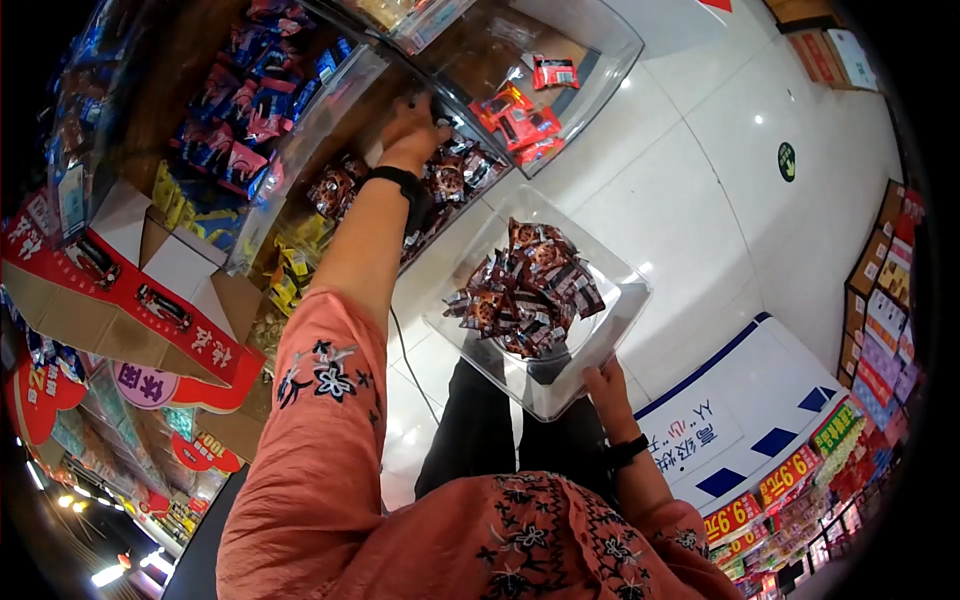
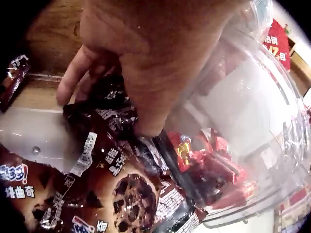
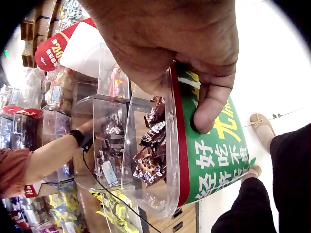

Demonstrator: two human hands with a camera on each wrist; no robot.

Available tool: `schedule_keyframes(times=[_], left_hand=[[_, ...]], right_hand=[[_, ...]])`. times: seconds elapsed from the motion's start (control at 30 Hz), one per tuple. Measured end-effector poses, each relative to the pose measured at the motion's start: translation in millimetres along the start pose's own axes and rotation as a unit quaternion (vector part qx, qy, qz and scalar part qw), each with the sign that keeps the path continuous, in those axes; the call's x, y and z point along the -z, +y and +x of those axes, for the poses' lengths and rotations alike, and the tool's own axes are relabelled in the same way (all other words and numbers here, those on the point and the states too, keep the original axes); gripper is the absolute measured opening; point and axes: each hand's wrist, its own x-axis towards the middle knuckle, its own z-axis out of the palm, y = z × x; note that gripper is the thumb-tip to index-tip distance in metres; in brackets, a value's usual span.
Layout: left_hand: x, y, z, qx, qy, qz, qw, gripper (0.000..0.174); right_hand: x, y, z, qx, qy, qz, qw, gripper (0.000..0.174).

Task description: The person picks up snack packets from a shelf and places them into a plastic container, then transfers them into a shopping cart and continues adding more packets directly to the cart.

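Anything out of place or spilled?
No spill visible. One oddity: a thin black cable hangs from near the black left wristband across a clear plastic shelf bin of shiny brown packets; loose, it could perhaps snag.

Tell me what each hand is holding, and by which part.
The right hand holds the clear bin by its rim. The left hand grips brown packets; its fingers hide exactly where.

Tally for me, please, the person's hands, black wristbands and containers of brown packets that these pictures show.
Hands: 2 (left hand, right hand)
Black wristbands: 2 (one on each arm)
Containers of brown packets: 2 (held tub, shelf bin)
Total: 6

The packets themselves overlap too much to count.
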Motion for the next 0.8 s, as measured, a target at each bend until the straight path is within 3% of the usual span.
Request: schedule_keyframes(times=[0.13, 0.23, 0.3, 0.37, 0.5, 0.53, 0.63, 0.67, 0.8], left_hand=[[-20.3, -45.8, 11.5, -0.093, 0.008, -0.110, 0.990, 0.066], [-26.5, -82.5, 4.4, -0.126, -0.017, -0.385, 0.914, 0.059], [23.5, -62.1, -55.5, 0.002, -0.074, -0.453, 0.889, 0.057], [46.1, -51.6, -100.0, -0.027, -0.080, -0.443, 0.892, 0.059], [75.0, -36.0, -168.4, -0.087, -0.262, -0.448, 0.850, 0.081], [75.1, -35.3, -169.1, -0.069, -0.282, -0.448, 0.846, 0.089], [41.1, -37.1, -125.2, -0.159, -0.040, -0.328, 0.930, 0.093], [31.4, -34.9, -105.9, -0.170, -0.016, -0.333, 0.927, 0.095], [-4.8, -19.6, -36.8, -0.209, -0.033, -0.112, 0.971, 0.094]], right_hand=[[-0.9, -2.9, 0.8, 0.010, -0.003, 0.003, 1.000, 0.042], [-2.3, -5.1, -1.5, 0.012, 0.004, 0.009, 1.000, 0.043], [-1.3, -3.7, 0.9, 0.016, 0.005, 0.007, 1.000, 0.043], [3.7, 7.8, 5.3, 0.013, 0.002, 0.001, 1.000, 0.043], [4.3, 6.6, 6.7, 0.038, 0.004, -0.001, 0.999, 0.042], [5.8, 9.5, 8.2, 0.047, 0.000, 0.003, 0.999, 0.042], [3.9, 12.3, 10.4, 0.058, 0.005, 0.001, 0.998, 0.042], [3.8, 12.4, 10.6, 0.060, 0.012, -0.001, 0.998, 0.042], [0.2, 5.1, 3.1, 0.043, 0.018, 0.007, 0.999, 0.042]])
